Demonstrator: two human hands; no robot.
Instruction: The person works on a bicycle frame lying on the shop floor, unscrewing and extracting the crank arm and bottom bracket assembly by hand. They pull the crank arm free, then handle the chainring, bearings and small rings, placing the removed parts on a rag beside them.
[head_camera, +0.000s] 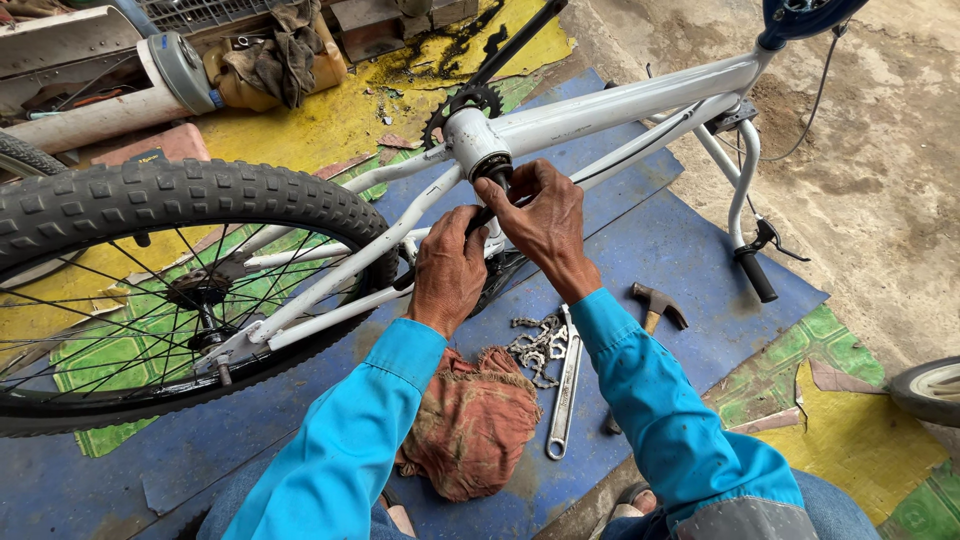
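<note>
A white bicycle frame (620, 100) lies upside down in front of me. Its bottom bracket shell (476, 142) sits at the middle, with a black chainring (458, 103) behind it. My right hand (545, 222) is closed on a dark part at the open end of the shell. My left hand (448, 268) grips a dark tool or crank arm just below the shell. Both arms wear bright blue sleeves. The knobby rear tyre (170, 195) and its spoked wheel fill the left side.
On the blue mat (680, 250) lie a loose chain (535, 345), a long silver spanner (565, 395), a hammer (655, 305) and a reddish rag (475, 420). The handlebar grip (757, 275) points down at right. Another wheel (930, 390) shows at the right edge.
</note>
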